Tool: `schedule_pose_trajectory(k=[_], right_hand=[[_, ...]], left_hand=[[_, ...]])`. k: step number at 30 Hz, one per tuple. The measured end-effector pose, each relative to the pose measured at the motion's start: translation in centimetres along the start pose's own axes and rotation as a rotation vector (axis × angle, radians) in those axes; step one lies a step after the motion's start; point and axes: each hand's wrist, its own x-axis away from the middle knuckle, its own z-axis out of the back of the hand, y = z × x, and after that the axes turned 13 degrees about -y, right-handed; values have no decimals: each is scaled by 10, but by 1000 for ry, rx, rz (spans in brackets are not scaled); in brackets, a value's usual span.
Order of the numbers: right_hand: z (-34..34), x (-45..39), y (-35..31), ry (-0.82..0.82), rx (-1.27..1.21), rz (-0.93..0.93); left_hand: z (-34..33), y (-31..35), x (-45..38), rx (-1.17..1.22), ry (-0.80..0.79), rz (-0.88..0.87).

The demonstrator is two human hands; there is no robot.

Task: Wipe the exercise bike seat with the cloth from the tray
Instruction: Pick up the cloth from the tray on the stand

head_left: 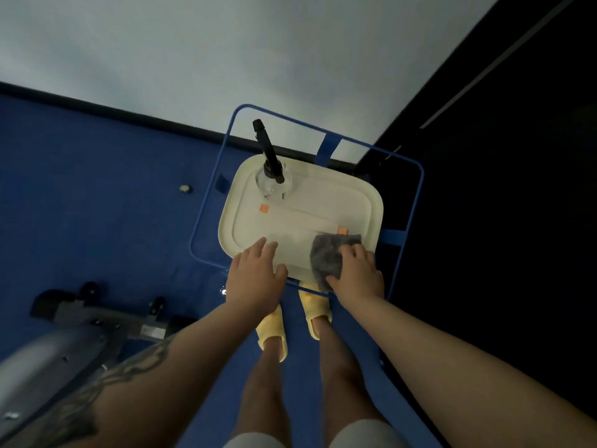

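The right hand (357, 271), at centre right of the frame, rests on a grey cloth (329, 258), fingers curled over it with the thumb at its near edge; whether it is already pinched is hard to tell. The left hand (258, 273) lies flat, fingers together, on the near left rim of the cream tray (376, 208).

To lift the cloth cleanly, it seems best to gather it into the palm and raise it straight up.

The tray sits on a clear bench with a blue frame (206, 202); the cloth overhangs the tray's near edge. A spray bottle (273, 171) stands well apart at the tray's far end. The exercise bike (48, 350) shows only in part at lower left, its seat out of view; open blue floor (97, 189) lies between.
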Motion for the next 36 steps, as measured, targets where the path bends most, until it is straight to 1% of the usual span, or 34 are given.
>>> schedule_pose_trajectory(k=[4, 12, 17, 20, 24, 29, 33, 36], right_hand=[[-6, -8, 4, 40, 6, 33], [-12, -5, 4, 11, -27, 112], [-1, 12, 4, 69, 41, 169], [14, 27, 3, 133, 54, 215], [45, 57, -4, 241, 166, 356], [91, 108, -25, 376, 217, 542], [128, 147, -52, 461, 212, 670], [151, 173, -74, 516, 164, 788]], left_hand=[[-14, -1, 0, 32, 45, 11], [-15, -1, 0, 61, 79, 17], [-3, 2, 16, 81, 88, 35], [12, 6, 32, 117, 102, 31], [43, 12, 64, 135, 143, -8], [98, 22, 110, 123, 226, -79], [140, 32, 153, 85, 372, -101], [161, 32, 189, 64, 500, -51]])
